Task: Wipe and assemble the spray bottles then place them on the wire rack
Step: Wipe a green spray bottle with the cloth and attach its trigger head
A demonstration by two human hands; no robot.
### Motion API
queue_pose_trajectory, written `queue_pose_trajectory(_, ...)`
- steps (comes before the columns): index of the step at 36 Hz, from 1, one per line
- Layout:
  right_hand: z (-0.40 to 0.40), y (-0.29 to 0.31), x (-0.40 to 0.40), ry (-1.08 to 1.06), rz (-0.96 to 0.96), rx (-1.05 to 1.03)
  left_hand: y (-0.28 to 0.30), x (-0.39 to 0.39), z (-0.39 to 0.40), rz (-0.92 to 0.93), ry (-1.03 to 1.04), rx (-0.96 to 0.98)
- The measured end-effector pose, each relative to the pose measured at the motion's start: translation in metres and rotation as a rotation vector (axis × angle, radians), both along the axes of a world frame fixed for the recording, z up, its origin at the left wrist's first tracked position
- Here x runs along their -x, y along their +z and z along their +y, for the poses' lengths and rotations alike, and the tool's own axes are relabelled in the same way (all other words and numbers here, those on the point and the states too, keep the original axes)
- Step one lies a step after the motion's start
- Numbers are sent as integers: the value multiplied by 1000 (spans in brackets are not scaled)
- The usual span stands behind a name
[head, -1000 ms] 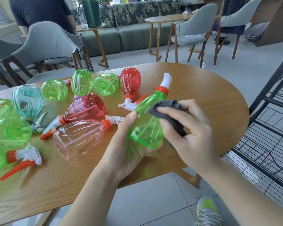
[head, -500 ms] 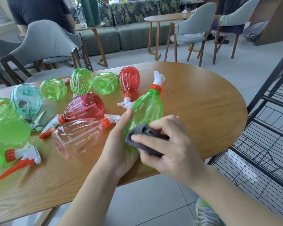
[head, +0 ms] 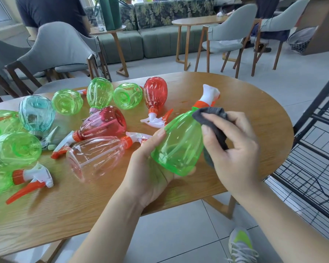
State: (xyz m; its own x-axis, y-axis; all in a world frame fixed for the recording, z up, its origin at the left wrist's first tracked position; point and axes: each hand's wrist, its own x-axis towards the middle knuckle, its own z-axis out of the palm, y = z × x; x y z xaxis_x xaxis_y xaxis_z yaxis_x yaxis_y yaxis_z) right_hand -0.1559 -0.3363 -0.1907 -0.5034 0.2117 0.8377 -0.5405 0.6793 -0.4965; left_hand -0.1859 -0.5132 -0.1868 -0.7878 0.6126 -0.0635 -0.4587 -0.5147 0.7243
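Since half a second ago the dark cloth [head: 215, 128] has travelled from the green bottle's base end up to its shoulder, just under the orange collar.

Left hand [head: 152, 168] cups the base of the green spray bottle [head: 179, 143] from below, thumb curled along its near side, the bottle held tilted above the wooden table [head: 254, 111] with its white sprayer head pointing away. Right hand [head: 234, 147] pinches the cloth between thumb and fingers and presses it against the bottle's upper right flank. Left of the grip lie other bottles on the table (green, red, pink, clear, teal). Right of the grip stands the black wire rack [head: 315, 149].
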Motion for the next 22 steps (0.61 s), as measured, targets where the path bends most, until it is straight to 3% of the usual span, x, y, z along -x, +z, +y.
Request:
queue_pose_trajectory(6,-9,-2,-6,77,72,-122,0,0,0,86,4,-15)
queue_pose_trajectory(15,3,0,-1,8,15,-5,-3,1,2,90,-14,16)
queue_pose_trajectory(22,-18,-3,-12,89,97,-239,-1,2,-1,90,71,47)
